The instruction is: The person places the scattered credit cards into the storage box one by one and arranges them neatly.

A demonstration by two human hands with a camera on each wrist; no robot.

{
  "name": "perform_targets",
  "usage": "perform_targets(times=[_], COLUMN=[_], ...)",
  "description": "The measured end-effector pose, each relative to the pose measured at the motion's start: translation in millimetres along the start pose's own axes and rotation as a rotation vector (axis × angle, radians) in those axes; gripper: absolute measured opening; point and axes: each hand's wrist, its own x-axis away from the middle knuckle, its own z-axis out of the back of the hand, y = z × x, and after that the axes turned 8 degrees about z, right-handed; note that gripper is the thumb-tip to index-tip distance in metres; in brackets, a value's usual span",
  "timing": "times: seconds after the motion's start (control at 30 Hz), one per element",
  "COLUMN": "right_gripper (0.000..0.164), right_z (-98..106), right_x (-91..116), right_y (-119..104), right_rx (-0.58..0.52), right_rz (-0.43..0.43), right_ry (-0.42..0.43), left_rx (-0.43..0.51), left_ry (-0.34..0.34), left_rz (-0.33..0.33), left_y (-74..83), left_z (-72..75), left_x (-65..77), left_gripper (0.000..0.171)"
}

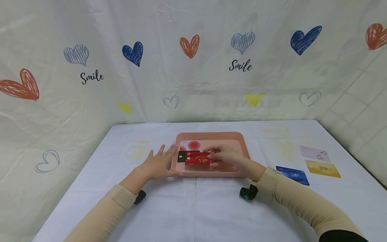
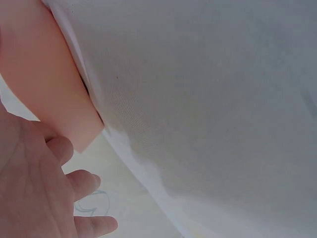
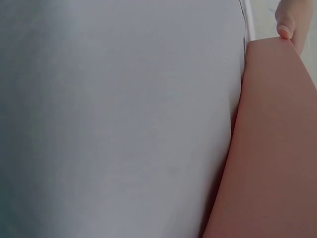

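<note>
My right hand (image 1: 225,157) pinches a red VIP card (image 1: 193,158) by its right end over the pink tray (image 1: 211,135). The red card overlaps a black card (image 1: 181,157), and a white card with red circles (image 1: 193,145) lies behind them in the tray. At the tray's left edge, my left hand (image 1: 158,164) touches the rim with fingers spread. In the left wrist view, that hand (image 2: 32,178) is beside the tray's outer wall (image 2: 44,69). The right wrist view has the tray wall (image 3: 272,129) and left-hand fingers (image 3: 294,22), but not my right hand.
On the white tabletop (image 1: 193,208), right of the tray, lie a blue VIP card (image 1: 294,175), a yellow card (image 1: 323,168) and a pale pink card (image 1: 315,153). The blue card is close to my right sleeve (image 1: 296,198). A heart-printed curtain (image 1: 193,80) hangs behind the table.
</note>
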Motion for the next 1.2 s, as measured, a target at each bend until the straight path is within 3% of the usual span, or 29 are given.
perform_targets(times=[0.2,1.2], right_gripper=[0.039,0.035], right_z=[-6.5,-30.4], right_x=[-1.8,-15.4], right_y=[0.5,2.7], right_rx=[0.005,0.076], right_rz=[-0.011,-0.062], right_ry=[-0.047,-0.012], left_rx=[0.003,-0.012], left_ry=[-0.003,-0.015], left_rz=[0.006,0.028], left_y=[0.7,3.1], left_z=[0.2,2.6], left_x=[0.9,0.3], left_gripper=[0.110,0.113])
